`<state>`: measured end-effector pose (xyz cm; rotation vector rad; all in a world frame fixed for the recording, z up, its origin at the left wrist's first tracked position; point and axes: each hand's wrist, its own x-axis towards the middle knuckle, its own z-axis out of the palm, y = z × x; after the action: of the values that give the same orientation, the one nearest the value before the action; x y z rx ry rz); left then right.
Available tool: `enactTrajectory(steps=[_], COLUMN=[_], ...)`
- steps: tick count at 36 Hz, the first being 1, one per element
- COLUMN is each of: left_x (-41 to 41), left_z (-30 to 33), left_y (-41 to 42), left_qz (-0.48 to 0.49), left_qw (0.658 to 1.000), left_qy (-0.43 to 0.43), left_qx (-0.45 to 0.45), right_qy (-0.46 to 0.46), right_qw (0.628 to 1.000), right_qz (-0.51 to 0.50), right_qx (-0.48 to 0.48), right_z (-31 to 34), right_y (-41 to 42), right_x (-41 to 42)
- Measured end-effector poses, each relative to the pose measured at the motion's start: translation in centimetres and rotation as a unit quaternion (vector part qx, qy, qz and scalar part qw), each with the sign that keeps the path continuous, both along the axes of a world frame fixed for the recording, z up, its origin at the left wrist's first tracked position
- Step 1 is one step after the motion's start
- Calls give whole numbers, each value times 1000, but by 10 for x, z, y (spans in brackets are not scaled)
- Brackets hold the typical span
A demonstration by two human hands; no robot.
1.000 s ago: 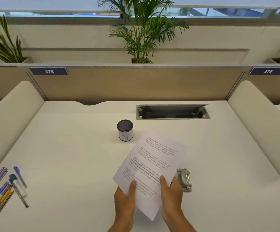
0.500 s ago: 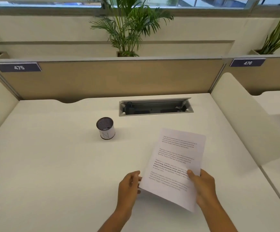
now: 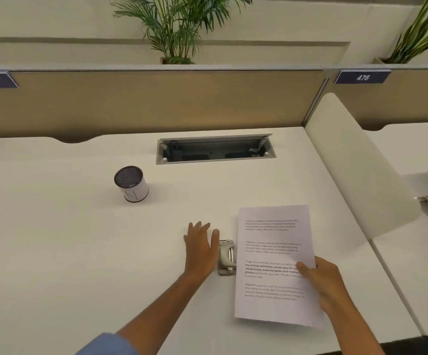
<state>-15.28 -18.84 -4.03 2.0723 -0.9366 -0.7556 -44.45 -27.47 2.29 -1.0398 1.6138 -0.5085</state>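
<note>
A printed sheet of paper (image 3: 271, 242) hovers low over the white desk (image 3: 54, 252), upright to my view. My right hand (image 3: 323, 283) pinches its right edge, thumb on top. A small metal hole punch (image 3: 226, 257) sits on the desk just left of the sheet, whose left edge covers part of it. My left hand (image 3: 200, 248) lies flat with straight fingers beside the punch, thumb at its left side, holding nothing.
A mesh pen cup (image 3: 131, 183) with a white band stands at the middle left. An open cable tray (image 3: 215, 149) is set into the desk at the back. A padded divider (image 3: 356, 175) walls the right side, a tan partition (image 3: 156, 103) the back.
My left hand let go of the sheet and moved up to the hole punch. My right hand carried the sheet to the right and turned it straight. The view shifted right and the pens left the frame.
</note>
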Motion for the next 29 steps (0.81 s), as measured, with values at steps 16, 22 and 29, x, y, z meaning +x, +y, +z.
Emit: enactTrajectory(steps=[16, 22, 29], left_x=[-13, -15, -18], left_z=[-12, -17, -18], left_y=[-37, -37, -37], left_qz=[-22, -22, -24], left_qw=[998, 998, 998], left_qy=[-44, -46, -54], left_qx=[35, 33, 38], right_qy=[12, 6, -2], right_qw=[998, 998, 998], right_qz=[50, 55, 57], right_qx=[26, 29, 25], right_z=[-10, -18, -20], right_y=[-10, -12, -14], right_x=[0, 5, 16])
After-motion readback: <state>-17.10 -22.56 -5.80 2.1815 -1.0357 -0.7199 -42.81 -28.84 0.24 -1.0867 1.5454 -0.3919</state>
